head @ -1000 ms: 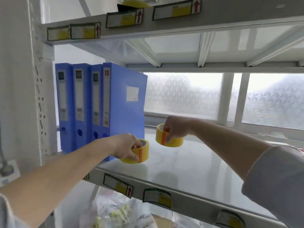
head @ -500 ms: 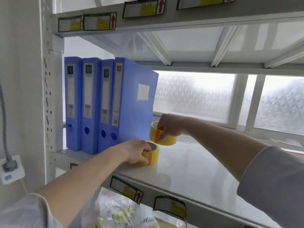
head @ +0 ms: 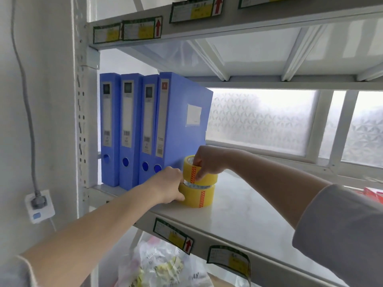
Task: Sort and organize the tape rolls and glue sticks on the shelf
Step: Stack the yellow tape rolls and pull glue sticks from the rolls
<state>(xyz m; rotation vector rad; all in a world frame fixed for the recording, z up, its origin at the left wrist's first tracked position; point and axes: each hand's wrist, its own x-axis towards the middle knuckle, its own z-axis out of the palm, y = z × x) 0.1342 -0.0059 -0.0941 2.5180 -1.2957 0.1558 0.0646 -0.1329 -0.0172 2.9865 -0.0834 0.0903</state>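
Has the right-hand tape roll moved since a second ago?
Yes. The right hand carried its tape roll left toward the blue binders, onto the lower roll.

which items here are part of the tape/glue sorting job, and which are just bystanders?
In the job:
- upper yellow tape roll, gripped by the right hand
- lower yellow tape roll, held by the left hand
- shelf they sit on

Bystanders:
- four blue file boxes
- plastic bag below
- wall socket
- red item at far right

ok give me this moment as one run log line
step: stacking tape | right hand: sets upper tape roll on lower tape roll | left hand: steadies lower roll | shelf
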